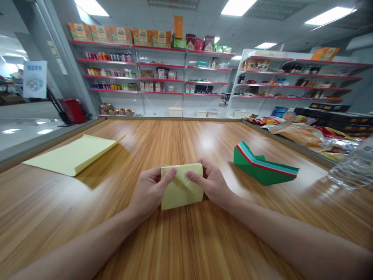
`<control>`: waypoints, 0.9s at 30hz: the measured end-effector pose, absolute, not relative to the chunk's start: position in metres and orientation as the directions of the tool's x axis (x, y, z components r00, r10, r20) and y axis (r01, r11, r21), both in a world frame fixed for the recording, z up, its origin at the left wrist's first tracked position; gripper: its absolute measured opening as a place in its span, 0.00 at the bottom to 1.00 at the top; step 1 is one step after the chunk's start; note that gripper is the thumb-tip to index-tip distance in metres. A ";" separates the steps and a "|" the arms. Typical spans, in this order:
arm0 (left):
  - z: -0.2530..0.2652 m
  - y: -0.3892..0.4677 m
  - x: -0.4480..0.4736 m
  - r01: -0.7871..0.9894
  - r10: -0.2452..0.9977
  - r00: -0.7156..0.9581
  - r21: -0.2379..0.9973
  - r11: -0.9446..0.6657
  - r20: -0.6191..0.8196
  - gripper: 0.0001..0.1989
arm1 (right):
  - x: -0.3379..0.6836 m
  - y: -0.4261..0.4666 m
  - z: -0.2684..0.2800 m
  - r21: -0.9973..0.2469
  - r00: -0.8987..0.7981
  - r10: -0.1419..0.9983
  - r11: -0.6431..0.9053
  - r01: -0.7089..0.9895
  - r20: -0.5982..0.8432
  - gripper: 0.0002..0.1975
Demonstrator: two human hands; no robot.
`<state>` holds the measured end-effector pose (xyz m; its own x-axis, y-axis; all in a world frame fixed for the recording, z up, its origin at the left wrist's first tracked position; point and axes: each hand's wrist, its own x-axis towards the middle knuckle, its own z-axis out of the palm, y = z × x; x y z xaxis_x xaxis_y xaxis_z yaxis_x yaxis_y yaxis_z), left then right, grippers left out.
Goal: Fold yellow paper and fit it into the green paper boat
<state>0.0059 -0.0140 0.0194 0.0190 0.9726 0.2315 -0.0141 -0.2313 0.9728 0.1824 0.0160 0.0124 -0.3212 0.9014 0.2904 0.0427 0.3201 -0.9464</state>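
Between my two hands is a folded piece of pale yellow paper [183, 190], roughly square and tilted up towards me, with diagonal creases on its face. My left hand [151, 188] grips its left edge, thumb on the front and fingers behind. On the right edge, my right hand [212, 181] pinches it the same way, its thumb near the upper middle. The fingers behind the paper are mostly hidden. To the right lies a folded green paper boat [262, 169] with red, white and blue bands along its rim.
A larger yellow sheet [72, 153] with a curled edge lies on the wooden table [140, 144] at left. A clear plastic bottle [354, 163] is at the right edge. Packaged snacks [303, 134] sit beyond the table's right rim. Stocked shelves [157, 79] stand behind.
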 end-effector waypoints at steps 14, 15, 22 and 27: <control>0.016 -0.012 0.008 0.049 0.954 -0.116 0.961 -0.273 0.277 0.20 | 0.182 0.012 0.009 -0.881 -0.340 0.841 0.469 0.070 0.420 0.12; 0.014 -0.011 0.008 0.035 0.957 -0.118 0.964 -0.264 0.267 0.20 | 0.182 0.011 0.010 -0.871 -0.334 0.839 0.482 0.091 0.430 0.12; 0.013 -0.006 0.011 -0.198 0.982 0.040 0.964 -0.176 0.187 0.22 | 0.183 0.012 0.012 -0.841 -0.256 0.839 0.524 0.136 0.481 0.11; 0.018 -0.011 0.012 -0.034 0.978 -0.012 0.978 -0.208 0.208 0.17 | 0.183 0.012 0.012 -0.842 -0.245 0.844 0.518 0.149 0.476 0.11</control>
<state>0.0116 -0.0106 0.0177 -0.0115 0.9782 0.2075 -0.0336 -0.2078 0.9776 0.1833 0.0123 0.0119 -0.2451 0.8443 0.4765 0.1493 0.5185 -0.8420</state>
